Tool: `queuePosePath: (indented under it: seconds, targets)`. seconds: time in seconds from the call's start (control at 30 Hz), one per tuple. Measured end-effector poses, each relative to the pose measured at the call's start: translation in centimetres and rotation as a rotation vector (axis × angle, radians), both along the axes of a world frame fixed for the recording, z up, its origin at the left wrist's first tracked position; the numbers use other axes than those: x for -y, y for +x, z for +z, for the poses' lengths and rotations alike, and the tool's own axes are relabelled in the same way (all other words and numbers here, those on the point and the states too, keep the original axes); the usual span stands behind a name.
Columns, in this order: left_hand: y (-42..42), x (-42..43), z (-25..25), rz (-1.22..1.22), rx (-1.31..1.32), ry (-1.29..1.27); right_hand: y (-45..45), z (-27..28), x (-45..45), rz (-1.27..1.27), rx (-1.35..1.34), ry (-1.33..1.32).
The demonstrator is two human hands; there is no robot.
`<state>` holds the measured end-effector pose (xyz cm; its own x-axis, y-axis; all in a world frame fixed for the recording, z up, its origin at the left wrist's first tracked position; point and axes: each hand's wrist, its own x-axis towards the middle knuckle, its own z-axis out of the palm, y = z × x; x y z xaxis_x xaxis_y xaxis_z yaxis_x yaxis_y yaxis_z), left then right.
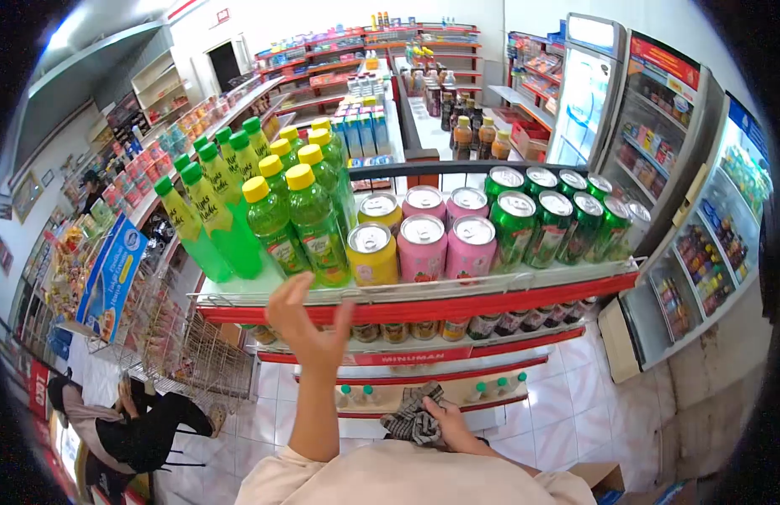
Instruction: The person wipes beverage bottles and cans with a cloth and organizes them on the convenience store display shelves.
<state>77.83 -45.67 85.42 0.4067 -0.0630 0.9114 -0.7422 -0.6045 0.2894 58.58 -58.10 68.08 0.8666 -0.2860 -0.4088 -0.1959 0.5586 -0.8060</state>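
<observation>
My left hand is raised in front of the top shelf's red edge, fingers apart and holding nothing. Just behind it stand green bottles with yellow caps. Down near my body, my right hand grips a dark checked cloth, bunched up. On the top shelf, yellow cans, pink cans and green cans stand upright in rows to the right of the bottles. Taller green bottles with green caps stand at the left end.
Lower shelves hold more cans and small green-capped bottles. Glass-door fridges line the right side. At left are a wire rack and a seated person. An open cardboard box lies at lower right.
</observation>
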Motion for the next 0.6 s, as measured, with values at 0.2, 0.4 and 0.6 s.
queuePosePath:
  seconds: [0.2, 0.4, 0.6]
  targets:
    - [-1.9, 5.4, 2.4, 0.090, -0.250, 0.065, 0.2, -1.8, 3.6, 0.217, -0.037, -0.219]
    - [-2.5, 6.9, 1.3, 0.242, -0.272, 0.013, -0.4, -1.1, 6.3, 0.235, -0.020, -0.253]
    - [-2.3, 7.7, 1.6, 0.272, -0.271, -0.013, -1.8, 1.0, 7.9, 0.212, -0.058, 0.006]
